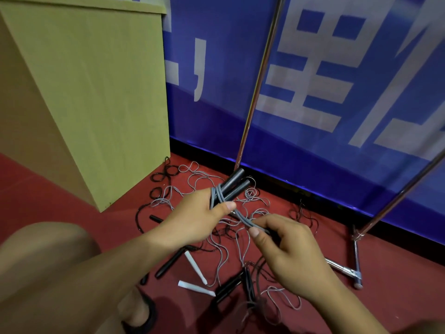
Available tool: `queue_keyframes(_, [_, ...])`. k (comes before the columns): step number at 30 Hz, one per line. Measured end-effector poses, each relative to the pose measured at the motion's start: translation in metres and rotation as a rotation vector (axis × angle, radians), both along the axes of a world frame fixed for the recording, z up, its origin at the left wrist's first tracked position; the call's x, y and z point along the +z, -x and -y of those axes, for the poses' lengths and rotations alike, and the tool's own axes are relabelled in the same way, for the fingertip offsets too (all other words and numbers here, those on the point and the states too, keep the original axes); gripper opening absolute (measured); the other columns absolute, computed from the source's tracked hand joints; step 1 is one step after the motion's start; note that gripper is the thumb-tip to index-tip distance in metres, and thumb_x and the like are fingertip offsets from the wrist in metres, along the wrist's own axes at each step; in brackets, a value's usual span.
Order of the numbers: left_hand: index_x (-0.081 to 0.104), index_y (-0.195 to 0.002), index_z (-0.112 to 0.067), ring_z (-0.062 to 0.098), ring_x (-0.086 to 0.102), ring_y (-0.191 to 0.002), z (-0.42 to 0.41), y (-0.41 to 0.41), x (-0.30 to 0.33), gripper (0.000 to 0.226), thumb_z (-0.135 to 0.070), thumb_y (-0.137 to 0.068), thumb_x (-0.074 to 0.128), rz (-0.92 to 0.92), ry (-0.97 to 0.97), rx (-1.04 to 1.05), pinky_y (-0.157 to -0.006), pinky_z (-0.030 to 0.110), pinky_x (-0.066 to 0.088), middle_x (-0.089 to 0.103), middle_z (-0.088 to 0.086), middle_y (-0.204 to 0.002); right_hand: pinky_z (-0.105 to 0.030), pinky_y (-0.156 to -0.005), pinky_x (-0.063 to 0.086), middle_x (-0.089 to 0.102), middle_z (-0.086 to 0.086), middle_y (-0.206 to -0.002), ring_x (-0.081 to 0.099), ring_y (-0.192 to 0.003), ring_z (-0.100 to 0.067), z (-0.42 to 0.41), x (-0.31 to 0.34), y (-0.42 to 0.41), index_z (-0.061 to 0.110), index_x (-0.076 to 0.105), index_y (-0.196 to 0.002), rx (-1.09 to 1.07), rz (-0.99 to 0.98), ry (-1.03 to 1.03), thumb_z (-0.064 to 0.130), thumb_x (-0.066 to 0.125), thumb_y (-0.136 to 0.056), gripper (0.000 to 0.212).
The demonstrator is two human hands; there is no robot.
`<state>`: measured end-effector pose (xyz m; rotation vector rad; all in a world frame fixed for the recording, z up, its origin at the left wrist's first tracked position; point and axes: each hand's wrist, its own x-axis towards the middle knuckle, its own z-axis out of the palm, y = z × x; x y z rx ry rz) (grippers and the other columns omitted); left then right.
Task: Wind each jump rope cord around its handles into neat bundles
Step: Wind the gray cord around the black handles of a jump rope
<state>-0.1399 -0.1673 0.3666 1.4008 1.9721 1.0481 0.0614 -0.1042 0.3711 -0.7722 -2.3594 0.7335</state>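
Observation:
My left hand [197, 214] grips two dark grey jump rope handles [234, 185] held side by side, with a few turns of grey cord [216, 194] wound around them near my thumb. From there the cord runs down to my right hand [287, 249], which pinches several grey strands [243, 220] between thumb and fingers. The remainder of this cord trails loose on the red floor below.
Tangled grey and black cords [168, 186] litter the red floor [313, 309], with black handles [169, 262] and white handles [195, 265] among them. A tan box [84, 92] stands left, a blue banner [337, 92] behind, metal stand legs [344, 270] right. My knee [48, 249] is lower left.

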Motion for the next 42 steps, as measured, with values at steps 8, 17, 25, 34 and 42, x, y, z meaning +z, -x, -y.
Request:
queue_keyframes(8, [0.064, -0.106, -0.044, 0.0, 0.066, -0.088, 0.0, -0.002, -0.004, 0.029, -0.05, -0.08, 0.073, -0.226, 0.163, -0.179, -0.085, 0.032, 0.053, 0.071, -0.02, -0.092, -0.022, -0.06, 0.042, 0.062, 0.015, -0.07, 0.056, -0.065, -0.004, -0.001, 0.001, -0.002, 0.029, 0.07, -0.085, -0.025, -0.073, 0.117, 0.029, 0.064, -0.094, 0.011])
queue_keyframes(17, [0.058, -0.076, -0.046, 0.004, 0.053, -0.057, 0.006, -0.016, 0.0, 0.036, -0.075, -0.06, 0.072, -0.452, 0.233, -0.271, -0.053, 0.027, 0.04, 0.056, -0.017, -0.058, -0.012, -0.062, 0.038, 0.06, 0.021, -0.071, 0.057, -0.07, 0.0, 0.001, 0.0, 0.0, 0.022, 0.07, -0.085, 0.015, 0.013, 0.087, 0.022, 0.062, -0.095, 0.012])
queue_keyframes(25, [0.056, -0.068, -0.016, 0.018, 0.055, -0.054, 0.008, -0.021, -0.003, 0.065, -0.081, -0.066, 0.057, -0.618, 0.324, -0.344, -0.052, 0.036, 0.045, 0.053, -0.002, -0.054, -0.028, -0.068, 0.049, 0.064, 0.013, -0.077, 0.06, -0.074, -0.004, -0.004, -0.005, 0.001, 0.029, 0.069, -0.087, -0.121, 0.073, -0.099, 0.04, 0.066, -0.089, 0.011])
queue_keyframes(34, [0.051, -0.068, -0.009, 0.012, 0.039, -0.047, 0.02, -0.027, 0.018, 0.044, -0.046, -0.079, 0.073, -0.179, 0.244, -0.538, -0.049, 0.034, 0.033, 0.05, 0.005, -0.057, -0.022, -0.055, 0.045, 0.057, -0.004, -0.066, 0.051, -0.057, -0.013, -0.025, 0.01, 0.0, 0.016, 0.071, -0.076, 0.023, -0.194, 1.013, 0.026, 0.091, -0.062, 0.027])
queue_keyframes(42, [0.053, -0.061, -0.019, 0.01, 0.035, -0.051, 0.019, -0.018, 0.023, 0.039, -0.041, -0.085, 0.075, 0.102, 0.037, -0.426, -0.053, 0.028, 0.028, 0.039, -0.009, -0.054, -0.026, -0.055, 0.039, 0.056, -0.005, -0.062, 0.046, -0.056, -0.017, -0.023, 0.006, 0.011, 0.012, 0.064, -0.073, 0.06, -0.219, 0.981, -0.007, 0.054, -0.086, 0.025])
